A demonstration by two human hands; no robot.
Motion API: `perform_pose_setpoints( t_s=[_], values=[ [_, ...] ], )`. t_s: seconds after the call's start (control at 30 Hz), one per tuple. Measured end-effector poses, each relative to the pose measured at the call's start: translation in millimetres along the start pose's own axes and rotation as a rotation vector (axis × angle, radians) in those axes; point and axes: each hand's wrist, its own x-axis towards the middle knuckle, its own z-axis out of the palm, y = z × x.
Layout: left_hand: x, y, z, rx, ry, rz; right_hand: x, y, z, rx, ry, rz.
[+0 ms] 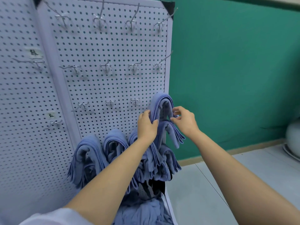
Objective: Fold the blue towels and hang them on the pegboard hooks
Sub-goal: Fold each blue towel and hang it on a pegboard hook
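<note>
The folded towel (159,101) straddles the rightmost hook of the third row, at the centre right of the frame. It is draped over the peg so that a thick layered leg falls on each side, which is what keeps it from sliding off. The left hand (146,125) grips the left leg, thumb in front and fingers (146,112) wrapped behind, probably to hold the layers together and level the drop. The right hand (185,120) is at the right leg with its fingers curled toward the edge; I cannot tell whether they pinch the cloth or only touch it. Just below, across the bottom row, other folded towels (87,153) hang the same way, side by side and nearly touching, so the filling seems to run from the bottom up. The other hooks (110,102) in the third row and those above are bare on the pegboard (113,82). At the bottom of the frame lies a loose heap of blue cloth (146,211), likely the towels waiting to be folded. A green wall (235,70) fills the right.
</note>
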Motion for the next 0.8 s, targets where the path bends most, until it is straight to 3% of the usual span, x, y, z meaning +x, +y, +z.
perform_pose_setpoints(
  t_s=[0.23, 0.47, 0.8],
  values=[
    [-78.6, -11.2, -62.8, 0.021, -0.057, 0.004, -88.7, -50.6, 3.9, -0.024, -0.121, -0.096],
    [-158.4, -73.2, -120.0, 0.074, -0.128, -0.079, -188.3, -64.8, 58.8, -0.016, -0.308, -0.069],
    [-248.9, -223.1, -141.1, 0.142, -0.258, -0.449, -288.4, -10.2, 173.0, -0.011, -0.618, 0.183]
  ],
)
